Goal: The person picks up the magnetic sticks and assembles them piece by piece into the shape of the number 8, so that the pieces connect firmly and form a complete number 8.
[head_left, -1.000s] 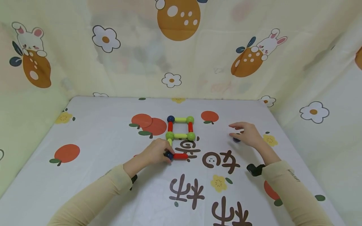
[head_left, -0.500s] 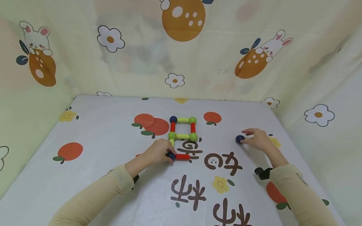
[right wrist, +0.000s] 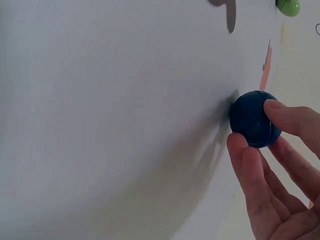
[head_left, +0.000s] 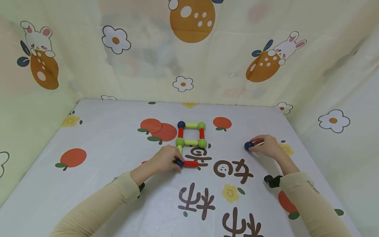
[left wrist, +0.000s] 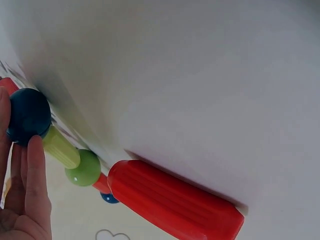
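My left hand (head_left: 165, 159) holds a dark blue ball (left wrist: 29, 116), part of a ball-and-rod magnetic building set. A red rod (head_left: 190, 164) extends right from that ball. A yellow-green rod (left wrist: 62, 148) links it to a green ball (head_left: 179, 142) at the near left corner of a flat square. Red rods form the square's sides, yellow-green rods its far and near edges, and a blue ball (head_left: 181, 124) its far left corner. Further right, the fingertips of my right hand (head_left: 267, 145) pinch a second, separate dark blue ball (right wrist: 255, 119) at the tabletop.
A loose red rod (left wrist: 172, 200) lies beside the left hand, mostly hidden by it in the head view. Fruit, flowers and brown characters are printed on the white tablecloth (head_left: 118, 131). A patterned curtain (head_left: 142, 65) stands behind the table and along its sides.
My right hand has come down around the separate blue ball, and its fingers have closed on it. The ball has shifted slightly left since half a second ago. The left hand keeps its hold.
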### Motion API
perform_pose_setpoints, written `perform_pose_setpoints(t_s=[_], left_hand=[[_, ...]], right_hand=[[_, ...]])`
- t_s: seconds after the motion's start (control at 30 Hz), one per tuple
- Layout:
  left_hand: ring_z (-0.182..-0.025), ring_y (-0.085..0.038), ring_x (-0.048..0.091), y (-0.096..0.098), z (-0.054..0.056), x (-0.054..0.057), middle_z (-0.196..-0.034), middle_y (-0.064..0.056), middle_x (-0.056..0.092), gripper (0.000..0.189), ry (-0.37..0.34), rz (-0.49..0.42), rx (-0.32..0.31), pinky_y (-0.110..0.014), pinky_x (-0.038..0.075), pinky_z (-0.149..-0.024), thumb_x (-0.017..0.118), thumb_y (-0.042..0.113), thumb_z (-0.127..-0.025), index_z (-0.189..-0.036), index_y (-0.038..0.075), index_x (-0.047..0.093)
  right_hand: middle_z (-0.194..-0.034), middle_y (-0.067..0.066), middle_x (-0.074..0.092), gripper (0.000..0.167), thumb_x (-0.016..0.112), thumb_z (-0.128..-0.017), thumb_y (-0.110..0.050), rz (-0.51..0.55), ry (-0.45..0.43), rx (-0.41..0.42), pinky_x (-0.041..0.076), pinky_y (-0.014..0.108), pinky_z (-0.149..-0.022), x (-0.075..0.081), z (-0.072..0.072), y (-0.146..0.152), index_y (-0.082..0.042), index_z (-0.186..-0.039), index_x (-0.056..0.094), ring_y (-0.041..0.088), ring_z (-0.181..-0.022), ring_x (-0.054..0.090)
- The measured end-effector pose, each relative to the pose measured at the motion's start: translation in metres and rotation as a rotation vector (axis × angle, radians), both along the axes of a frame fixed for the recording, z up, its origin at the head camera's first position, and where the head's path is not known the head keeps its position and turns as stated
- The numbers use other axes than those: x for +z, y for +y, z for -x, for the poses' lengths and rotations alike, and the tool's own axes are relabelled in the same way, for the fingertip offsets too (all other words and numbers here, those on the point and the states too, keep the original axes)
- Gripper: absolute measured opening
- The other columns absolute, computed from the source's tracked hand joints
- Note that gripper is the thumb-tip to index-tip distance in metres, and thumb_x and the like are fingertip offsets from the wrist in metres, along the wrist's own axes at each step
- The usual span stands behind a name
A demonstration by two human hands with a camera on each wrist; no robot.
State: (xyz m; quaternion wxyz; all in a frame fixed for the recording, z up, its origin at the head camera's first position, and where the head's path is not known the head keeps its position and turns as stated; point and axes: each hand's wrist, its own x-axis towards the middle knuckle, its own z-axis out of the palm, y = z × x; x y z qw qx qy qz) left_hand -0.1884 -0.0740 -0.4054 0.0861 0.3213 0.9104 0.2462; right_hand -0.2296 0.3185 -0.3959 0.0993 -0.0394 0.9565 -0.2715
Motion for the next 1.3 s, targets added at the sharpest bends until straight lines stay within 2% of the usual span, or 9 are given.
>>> perform_pose_setpoints(t_s=[0.47, 0.8, 1.03, 1.3], left_hand=[[-0.083, -0.012, 0.054, 0.001, 0.0, 0.0, -0.088, 0.0, 0.065, 0.03, -0.009, 0.017, 0.001, -0.024, 0.045, -0.072, 0.082, 0.017, -0.067, -0.094, 0.01, 0.073], [-0.082, -0.011, 0.053, 0.001, 0.0, 0.001, -0.087, 0.001, 0.065, 0.031, -0.04, 0.006, 0.025, -0.024, 0.044, -0.07, 0.082, 0.017, -0.066, -0.095, 0.01, 0.073], [-0.081, -0.011, 0.053, 0.002, 0.001, 0.001, -0.086, 0.001, 0.067, 0.031, -0.052, -0.014, 0.032, -0.024, 0.044, -0.07, 0.083, 0.016, -0.065, -0.094, 0.01, 0.073], [-0.082, -0.011, 0.053, 0.001, 0.003, 0.0, -0.084, 0.004, 0.067, 0.032, -0.057, -0.022, 0.034, -0.024, 0.045, -0.071, 0.084, 0.019, -0.064, -0.093, 0.011, 0.074]], right_hand=[[-0.094, 0.015, 0.064, 0.037, 0.075, -0.075, -0.021, 0.028, -0.028, 0.084, 0.045, 0.033, -0.068, 0.002, 0.0, -0.04, 0.0, -0.104, 0.065, 0.029, -0.089, 0.055], [-0.089, 0.01, 0.066, 0.033, 0.076, -0.073, -0.019, 0.067, -0.005, 0.17, 0.048, 0.031, -0.065, -0.005, -0.007, -0.069, -0.003, -0.1, 0.067, 0.025, -0.084, 0.06], [-0.087, 0.009, 0.066, 0.03, 0.076, -0.073, -0.017, 0.133, -0.053, 0.23, 0.05, 0.029, -0.064, -0.006, -0.012, -0.091, -0.002, -0.098, 0.067, 0.017, -0.072, 0.063], [-0.089, 0.008, 0.066, 0.03, 0.076, -0.074, -0.016, 0.204, -0.102, 0.27, 0.051, 0.03, -0.067, -0.008, -0.018, -0.109, -0.002, -0.099, 0.066, 0.017, -0.074, 0.064]])
